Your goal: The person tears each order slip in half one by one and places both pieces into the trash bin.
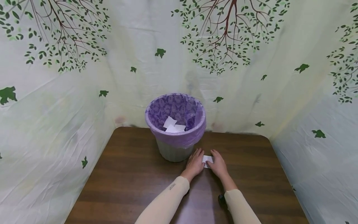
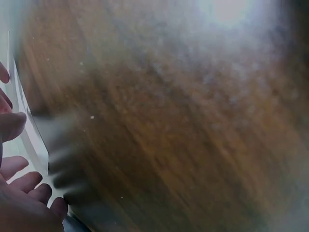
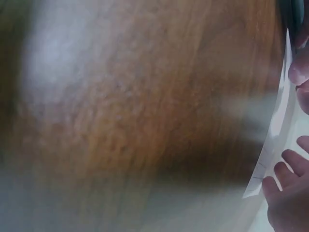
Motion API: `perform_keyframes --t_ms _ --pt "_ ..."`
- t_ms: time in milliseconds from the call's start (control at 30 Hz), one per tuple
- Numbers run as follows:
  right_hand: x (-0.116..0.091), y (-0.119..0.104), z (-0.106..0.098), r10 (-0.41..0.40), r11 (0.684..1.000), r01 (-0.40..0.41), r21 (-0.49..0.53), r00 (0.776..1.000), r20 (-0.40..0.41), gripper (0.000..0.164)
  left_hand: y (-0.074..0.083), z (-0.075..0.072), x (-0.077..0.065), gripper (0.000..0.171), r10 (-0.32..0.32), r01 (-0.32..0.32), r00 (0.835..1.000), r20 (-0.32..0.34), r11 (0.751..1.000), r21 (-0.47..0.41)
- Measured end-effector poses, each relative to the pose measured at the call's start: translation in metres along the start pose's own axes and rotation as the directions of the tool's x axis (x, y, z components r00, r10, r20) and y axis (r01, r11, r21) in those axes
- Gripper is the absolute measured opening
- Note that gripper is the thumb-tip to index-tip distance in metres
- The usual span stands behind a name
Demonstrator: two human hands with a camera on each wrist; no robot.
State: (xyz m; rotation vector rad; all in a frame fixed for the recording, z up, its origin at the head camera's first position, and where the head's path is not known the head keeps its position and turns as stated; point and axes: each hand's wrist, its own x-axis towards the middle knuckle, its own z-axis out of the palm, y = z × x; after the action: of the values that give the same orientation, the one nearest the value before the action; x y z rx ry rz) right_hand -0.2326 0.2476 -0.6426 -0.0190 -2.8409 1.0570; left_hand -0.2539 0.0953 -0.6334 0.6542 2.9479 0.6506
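A small piece of white paper (image 1: 207, 159) is between my two hands, just right of the bin. The left hand (image 1: 195, 164) holds its left side and the right hand (image 1: 218, 165) its right side, the thumbs lying over the paper. Both wrist views catch the paper edge-on: a pale strip (image 2: 35, 137) at the left edge of one, and a strip with faint lines (image 3: 273, 130) at the right edge of the other. How the fingertips meet the sheet is partly cut off there.
A grey bin (image 1: 174, 152) with a purple patterned liner (image 1: 156, 132) stands at the table's back; white papers (image 1: 174, 128) lie inside. The brown wooden table (image 1: 126, 180) is surrounded by pale sheeting (image 1: 134, 102) printed with leaves and branches.
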Motion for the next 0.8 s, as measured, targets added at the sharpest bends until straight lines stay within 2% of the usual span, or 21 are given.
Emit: perform_keyframes --t_ms 167,267,433,633,800 --pt "0.0 0.0 0.001 -0.008 0.999 0.008 -0.037 1.0 0.02 0.063 -0.001 0.0 0.0 0.059 -0.009 0.008 0.999 0.036 1.0 0.02" --pt "0.0 0.0 0.003 -0.021 0.998 0.022 -0.064 1.0 0.018 0.062 -0.003 0.001 0.001 0.058 0.002 -0.003 0.999 0.035 0.999 0.052" --pt "-0.002 0.0 0.006 -0.07 0.993 0.069 -0.099 0.998 -0.003 0.056 -0.003 0.0 -0.001 0.054 0.048 -0.048 0.999 0.001 0.992 0.113" --pt "-0.009 -0.004 0.011 -0.148 0.987 0.145 -0.073 0.989 -0.029 0.045 -0.002 0.001 -0.006 0.043 0.113 -0.103 0.992 -0.061 0.983 0.154" --pt "-0.016 -0.008 0.016 -0.14 0.988 0.137 -0.073 0.99 -0.033 0.039 -0.002 0.002 -0.01 0.035 0.114 -0.101 0.99 -0.084 0.984 0.146"
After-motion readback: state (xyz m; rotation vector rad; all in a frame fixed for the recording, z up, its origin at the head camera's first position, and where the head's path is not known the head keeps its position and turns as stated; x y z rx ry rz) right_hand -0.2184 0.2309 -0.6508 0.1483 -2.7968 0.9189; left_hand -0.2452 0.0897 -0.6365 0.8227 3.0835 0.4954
